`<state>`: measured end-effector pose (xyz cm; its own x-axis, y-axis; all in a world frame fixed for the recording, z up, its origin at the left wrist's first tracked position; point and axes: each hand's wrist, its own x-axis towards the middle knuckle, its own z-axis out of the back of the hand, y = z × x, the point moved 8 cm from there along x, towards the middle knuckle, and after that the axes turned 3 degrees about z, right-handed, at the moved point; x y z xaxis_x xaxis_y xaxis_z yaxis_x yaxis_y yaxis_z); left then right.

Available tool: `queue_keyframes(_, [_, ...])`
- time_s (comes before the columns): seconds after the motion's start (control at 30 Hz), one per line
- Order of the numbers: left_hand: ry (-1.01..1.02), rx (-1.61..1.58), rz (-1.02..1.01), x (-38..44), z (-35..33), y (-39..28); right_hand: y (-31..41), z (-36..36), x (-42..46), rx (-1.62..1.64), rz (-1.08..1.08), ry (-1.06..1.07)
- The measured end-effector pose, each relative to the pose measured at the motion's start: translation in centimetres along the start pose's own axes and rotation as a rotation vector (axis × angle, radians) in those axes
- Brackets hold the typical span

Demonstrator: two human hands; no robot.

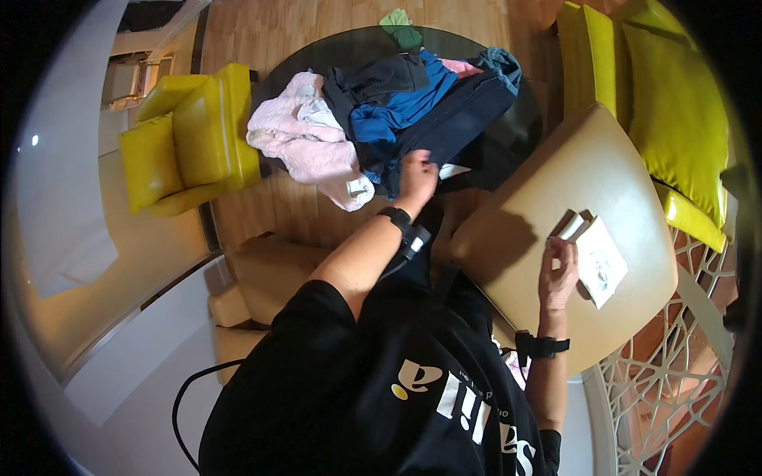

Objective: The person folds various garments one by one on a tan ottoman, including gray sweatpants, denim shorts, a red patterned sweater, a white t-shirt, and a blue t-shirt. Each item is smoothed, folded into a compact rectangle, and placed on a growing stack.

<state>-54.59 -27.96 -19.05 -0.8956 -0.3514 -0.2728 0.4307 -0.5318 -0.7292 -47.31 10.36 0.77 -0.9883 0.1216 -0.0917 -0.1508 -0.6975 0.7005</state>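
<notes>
My left hand (418, 180) is held out at the near side of a round dark table (286, 56), by the leg of dark jeans (455, 122). Its fingers are loosely curled and blurred, with nothing visible in them. Pale pink fleecy clothing (324, 156), a black garment (381, 80) and a blue garment (402, 113) lie heaped beside the jeans. My right hand (558, 275) is over a tan padded seat (512, 238), fingers bent, next to a small white roll (572, 226) and a white folded piece (600, 265) with a printed picture. Whether it grips either is unclear.
A yellow-green armchair (199, 143) stands left of the table, a larger yellow-green seat (673, 113) at right. Green cloth (402, 28) lies at the table's far edge. A black cable (178, 392) loops at my left. White latticework (661, 357) borders the right side.
</notes>
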Motion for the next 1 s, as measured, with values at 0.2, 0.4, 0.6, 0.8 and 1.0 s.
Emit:
queue_keyframes(0.2, [-0.084,0.25,0.564,7.8,8.1,17.0,6.6,-8.7,-0.4,0.06,-0.003,0.285])
queue_keyframes(0.4, [-0.031,-0.079,1.102,11.0,8.3,13.5,8.9,-12.6,-0.7,0.039,-0.075,0.346])
queue_keyframes(0.6, [0.061,-0.452,0.848,13.8,8.1,11.2,11.2,-13.2,0.9,0.0,-0.072,0.368])
queue_keyframes(0.8, [0.683,-0.838,0.67,9.1,9.5,4.3,10.7,-13.5,2.0,0.029,-0.054,0.345])
queue_keyframes(1.0, [1.05,-0.935,0.575,1.7,10.0,-7.3,-3.6,-11.5,-3.7,0.404,-0.645,-0.227])
